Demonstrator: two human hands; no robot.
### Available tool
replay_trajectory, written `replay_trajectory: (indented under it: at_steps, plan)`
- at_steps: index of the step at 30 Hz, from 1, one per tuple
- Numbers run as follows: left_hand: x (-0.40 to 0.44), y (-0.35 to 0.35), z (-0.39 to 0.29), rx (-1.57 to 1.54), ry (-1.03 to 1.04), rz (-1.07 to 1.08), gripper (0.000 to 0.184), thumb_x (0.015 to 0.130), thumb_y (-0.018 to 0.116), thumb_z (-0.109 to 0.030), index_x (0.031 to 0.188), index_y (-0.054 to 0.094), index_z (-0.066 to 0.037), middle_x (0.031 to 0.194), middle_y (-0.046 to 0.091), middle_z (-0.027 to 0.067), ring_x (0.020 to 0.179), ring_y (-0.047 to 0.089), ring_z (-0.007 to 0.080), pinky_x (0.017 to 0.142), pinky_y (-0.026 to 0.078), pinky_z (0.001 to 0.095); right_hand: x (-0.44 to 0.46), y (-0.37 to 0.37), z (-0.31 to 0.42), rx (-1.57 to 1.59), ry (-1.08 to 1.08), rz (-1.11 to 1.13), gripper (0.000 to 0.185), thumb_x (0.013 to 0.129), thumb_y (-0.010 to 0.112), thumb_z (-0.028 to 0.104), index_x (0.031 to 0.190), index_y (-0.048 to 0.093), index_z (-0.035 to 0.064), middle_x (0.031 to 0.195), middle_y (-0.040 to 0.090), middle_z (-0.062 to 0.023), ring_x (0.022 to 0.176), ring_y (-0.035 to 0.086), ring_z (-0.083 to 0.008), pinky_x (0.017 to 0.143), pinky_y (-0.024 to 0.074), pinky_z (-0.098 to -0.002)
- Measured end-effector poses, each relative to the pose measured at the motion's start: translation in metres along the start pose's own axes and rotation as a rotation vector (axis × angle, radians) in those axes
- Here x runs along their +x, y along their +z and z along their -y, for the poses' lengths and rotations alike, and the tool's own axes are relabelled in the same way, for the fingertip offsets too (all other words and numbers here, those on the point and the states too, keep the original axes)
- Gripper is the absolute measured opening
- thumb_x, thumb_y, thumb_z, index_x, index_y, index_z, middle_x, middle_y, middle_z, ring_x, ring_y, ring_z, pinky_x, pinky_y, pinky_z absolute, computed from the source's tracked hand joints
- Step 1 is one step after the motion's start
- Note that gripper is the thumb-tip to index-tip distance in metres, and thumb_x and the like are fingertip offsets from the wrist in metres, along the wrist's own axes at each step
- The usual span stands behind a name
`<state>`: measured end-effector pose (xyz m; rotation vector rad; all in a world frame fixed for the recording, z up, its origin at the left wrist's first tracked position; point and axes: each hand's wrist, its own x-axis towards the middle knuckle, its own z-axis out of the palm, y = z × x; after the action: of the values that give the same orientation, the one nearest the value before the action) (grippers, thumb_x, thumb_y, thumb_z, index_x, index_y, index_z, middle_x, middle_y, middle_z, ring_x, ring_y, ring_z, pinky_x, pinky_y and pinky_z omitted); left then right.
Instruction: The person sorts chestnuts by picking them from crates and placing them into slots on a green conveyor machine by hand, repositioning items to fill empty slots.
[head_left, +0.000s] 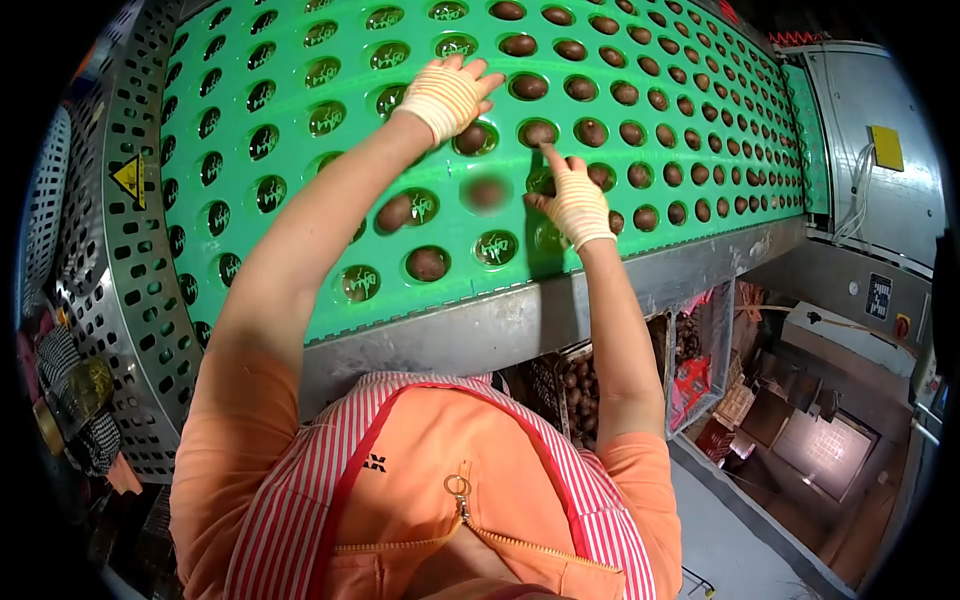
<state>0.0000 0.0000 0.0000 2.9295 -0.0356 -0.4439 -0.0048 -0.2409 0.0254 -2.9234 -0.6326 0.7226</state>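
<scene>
Both my hands wear striped fingerless wraps and are over a green tray belt (300, 220) with rows of oval cups. My left hand (450, 97) lies palm down with its fingers spread, above a cup holding a brown round piece (474, 138). With the index finger stretched out, my right hand (575, 198) touches or nearly touches another brown piece (538, 133); its thumb points left. Between the hands, one brown piece (487, 193) is blurred. Another brown piece (394, 213) sits partly out of its cup. Cups to the left show only embossed marks.
A metal rail (450, 335) runs along the belt's near edge. Below it stands a crate of brown pieces (580, 395). A perforated metal guard (130, 290) with a yellow warning sign (129, 181) is at the left, a metal cabinet (860, 120) at the right.
</scene>
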Motion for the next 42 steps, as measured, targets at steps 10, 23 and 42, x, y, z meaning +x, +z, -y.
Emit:
replay_trajectory:
  at_steps: [10, 23, 42]
  plan:
    - [-0.073, 0.036, -0.06, -0.177, 0.27, -0.172, 0.035, 0.087, 0.056, -0.025, 0.119, 0.059, -0.011, 0.114, 0.056, 0.013, 0.107, 0.055, 0.0352, 0.089, 0.049, 0.0463, -0.034, 0.088, -0.056, 0.055, -0.496, -0.604, 0.044, 0.083, 0.068, 0.012, 0.125, 0.058, 0.0115, 0.115, 0.061, -0.0121, 0.105, 0.055, -0.0359, 0.089, 0.0468, -0.0449]
    - [-0.178, 0.074, -0.069, -0.284, 0.047, -0.341, 0.038, 0.074, 0.065, -0.023, 0.107, 0.065, -0.006, 0.105, 0.06, 0.0176, 0.099, 0.06, 0.0325, 0.087, 0.05, 0.044, -0.078, 0.116, -0.005, 0.017, -0.418, -0.849, 0.034, 0.076, 0.068, 0.014, 0.109, 0.06, 0.0066, 0.105, 0.06, -0.019, 0.099, 0.057, -0.0385, 0.086, 0.0457, -0.0507]
    - [-0.541, 0.302, -0.238, -0.793, -0.904, -0.687, 0.029, 0.091, 0.056, -0.026, 0.114, 0.063, -0.01, 0.114, 0.06, 0.0093, 0.103, 0.059, 0.0307, 0.088, 0.048, 0.0418, -0.097, 0.107, -0.011, 0.015, -0.824, -0.552, 0.025, 0.092, 0.056, 0.021, 0.099, 0.065, -0.0014, 0.096, 0.067, -0.0212, 0.085, 0.063, -0.0374, 0.076, 0.0512, -0.0417]
